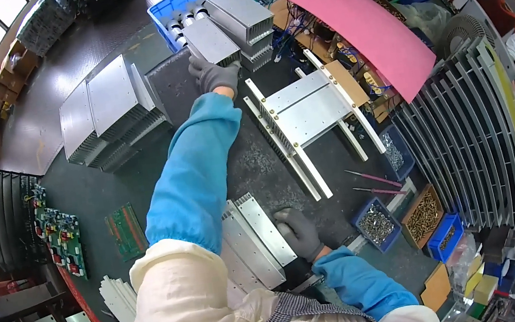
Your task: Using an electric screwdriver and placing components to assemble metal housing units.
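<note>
My left hand (215, 75), in a grey glove, reaches far forward and grips the near end of a silver finned heat sink (211, 40), thumb on one side and fingers on the other. This heat sink lies beside a stack of similar heat sinks (240, 13). My gloved right hand (300, 234) is low on the bench, its fingers curled, and what they may hold is hidden. Just left of it, close to my body, lie several heat sinks with drilled flat faces (264, 230). A flat metal plate assembly on white rails (311, 116) stands right of my left arm.
More heat sinks (109, 103) are stacked at the left, near a green circuit board (125, 233). A blue crate (180, 0) with silver cylinders stands behind. On the right are pink-handled screwdrivers (376, 178), a screw bin (377, 226), a brass-fastener box (422, 216) and curved grey slats (467, 136).
</note>
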`<state>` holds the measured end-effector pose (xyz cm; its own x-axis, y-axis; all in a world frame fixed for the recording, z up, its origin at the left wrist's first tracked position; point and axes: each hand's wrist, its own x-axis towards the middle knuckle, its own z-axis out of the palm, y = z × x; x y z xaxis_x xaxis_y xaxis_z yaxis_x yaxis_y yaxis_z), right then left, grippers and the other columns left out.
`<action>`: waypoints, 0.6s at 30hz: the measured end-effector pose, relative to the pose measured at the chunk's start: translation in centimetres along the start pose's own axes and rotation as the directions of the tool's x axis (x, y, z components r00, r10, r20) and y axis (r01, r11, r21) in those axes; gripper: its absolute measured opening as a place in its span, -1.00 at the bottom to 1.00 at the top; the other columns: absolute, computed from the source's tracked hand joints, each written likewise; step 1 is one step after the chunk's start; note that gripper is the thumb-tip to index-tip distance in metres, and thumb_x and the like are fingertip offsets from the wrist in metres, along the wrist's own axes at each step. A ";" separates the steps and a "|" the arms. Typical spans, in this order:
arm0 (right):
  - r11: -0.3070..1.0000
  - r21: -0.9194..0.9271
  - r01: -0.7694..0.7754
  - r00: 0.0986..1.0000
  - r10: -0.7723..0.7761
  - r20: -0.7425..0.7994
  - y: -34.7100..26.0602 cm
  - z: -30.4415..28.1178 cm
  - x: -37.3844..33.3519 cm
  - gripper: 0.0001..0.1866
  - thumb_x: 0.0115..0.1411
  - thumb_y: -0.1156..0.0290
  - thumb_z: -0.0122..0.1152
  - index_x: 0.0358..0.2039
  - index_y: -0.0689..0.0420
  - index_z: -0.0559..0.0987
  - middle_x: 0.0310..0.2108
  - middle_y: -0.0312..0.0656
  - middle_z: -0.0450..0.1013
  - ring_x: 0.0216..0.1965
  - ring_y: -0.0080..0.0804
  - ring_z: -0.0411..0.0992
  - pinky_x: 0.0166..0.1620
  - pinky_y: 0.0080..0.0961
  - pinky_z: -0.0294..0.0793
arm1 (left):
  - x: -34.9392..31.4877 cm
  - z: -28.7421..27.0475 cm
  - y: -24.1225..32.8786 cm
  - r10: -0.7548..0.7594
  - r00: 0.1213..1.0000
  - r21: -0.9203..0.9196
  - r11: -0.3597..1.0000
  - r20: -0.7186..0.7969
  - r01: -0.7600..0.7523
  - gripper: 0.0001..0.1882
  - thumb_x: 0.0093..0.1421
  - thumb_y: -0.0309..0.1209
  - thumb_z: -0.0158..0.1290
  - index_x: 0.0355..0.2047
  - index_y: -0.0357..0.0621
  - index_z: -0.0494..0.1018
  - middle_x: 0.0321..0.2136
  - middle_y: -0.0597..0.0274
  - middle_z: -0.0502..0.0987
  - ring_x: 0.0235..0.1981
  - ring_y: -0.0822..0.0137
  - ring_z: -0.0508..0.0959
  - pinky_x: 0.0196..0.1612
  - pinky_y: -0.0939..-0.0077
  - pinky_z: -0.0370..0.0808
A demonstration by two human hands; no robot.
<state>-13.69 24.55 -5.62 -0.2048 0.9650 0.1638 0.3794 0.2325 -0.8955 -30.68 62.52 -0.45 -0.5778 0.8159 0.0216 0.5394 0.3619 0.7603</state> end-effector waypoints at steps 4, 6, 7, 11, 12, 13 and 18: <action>0.999 0.007 0.035 0.999 -0.035 -0.027 -0.1 0.3 0.1 -0.75 0.21 0.47 0.16 -0.09 0.22 0.57 -0.12 0.04 0.50 -0.12 -0.02 0.54 -0.07 -0.32 0.55 | 0.1 -0.6 -0.9 0.257 0.956 -0.067 0.961 -0.145 -0.268 0.26 -0.18 0.02 0.43 0.37 -0.13 -0.12 0.35 -0.11 -0.03 0.33 -0.21 0.10 0.35 0.01 0.18; 0.999 0.003 0.041 0.998 -0.041 -0.040 0.1 0.1 0.0 -0.75 0.21 0.48 0.16 -0.09 0.22 0.57 -0.11 0.04 0.50 -0.12 -0.03 0.54 -0.08 -0.32 0.55 | -0.4 -1.0 1.2 0.293 0.948 -0.011 0.955 -0.123 -0.297 0.27 -0.18 0.03 0.42 0.37 -0.14 -0.11 0.37 -0.12 -0.07 0.34 -0.22 0.07 0.36 0.01 0.17; 0.999 -0.012 0.046 0.998 -0.046 -0.040 0.2 -0.1 -0.1 -0.75 0.22 0.48 0.15 -0.09 0.22 0.56 -0.11 0.04 0.50 -0.12 -0.03 0.54 -0.08 -0.32 0.55 | -0.8 -1.5 2.4 0.322 0.941 0.049 0.947 -0.105 -0.319 0.27 -0.18 0.04 0.42 0.37 -0.14 -0.11 0.39 -0.14 -0.10 0.36 -0.23 0.05 0.36 0.02 0.16; 0.999 0.002 0.034 0.999 -0.034 -0.011 0.3 -0.2 -0.4 -0.76 0.24 0.48 0.13 -0.08 0.22 0.55 -0.11 0.04 0.49 -0.12 -0.03 0.53 -0.08 -0.33 0.54 | 0.8 -1.8 6.5 -0.099 0.973 0.283 0.958 0.211 0.036 0.47 -0.18 0.23 0.36 0.43 -0.20 -0.36 0.42 -0.26 -0.27 0.40 -0.24 -0.02 0.40 0.08 0.09; 1.000 0.007 0.030 0.999 -0.030 -0.015 0.3 -0.2 -0.4 -0.76 0.24 0.48 0.13 -0.08 0.22 0.55 -0.11 0.04 0.49 -0.12 -0.03 0.53 -0.08 -0.33 0.54 | 1.4 -1.8 6.9 -0.152 0.950 0.339 0.939 0.275 0.052 0.52 -0.19 0.26 0.33 0.42 -0.28 -0.44 0.41 -0.33 -0.28 0.41 -0.24 -0.03 0.42 0.07 0.05; 0.998 0.033 0.044 0.999 -0.044 -0.010 -0.2 0.1 -0.5 -0.77 0.25 0.48 0.12 -0.09 0.22 0.54 -0.11 0.04 0.49 -0.12 -0.03 0.53 -0.07 -0.33 0.53 | 2.8 -1.9 6.2 -0.154 0.949 0.349 0.936 0.274 0.051 0.52 -0.19 0.26 0.33 0.42 -0.28 -0.44 0.41 -0.33 -0.28 0.41 -0.24 -0.03 0.42 0.07 0.05; 0.998 0.053 0.018 1.000 -0.017 -0.023 0.1 -0.2 -1.4 -0.78 0.27 0.46 0.10 -0.09 0.23 0.54 -0.11 0.04 0.48 -0.07 -0.03 0.50 -0.04 -0.33 0.51 | 4.1 -1.4 2.6 0.053 0.976 0.263 0.959 0.213 -0.110 0.26 -0.14 0.04 0.33 0.37 -0.42 -0.09 0.26 -0.33 0.22 0.26 -0.10 0.33 0.25 0.20 0.33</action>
<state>-13.16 23.28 -5.82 -0.1905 0.9635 0.1880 0.3274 0.2429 -0.9131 -32.53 66.15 2.51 -0.4046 0.9113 -0.0766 0.7414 0.3759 0.5559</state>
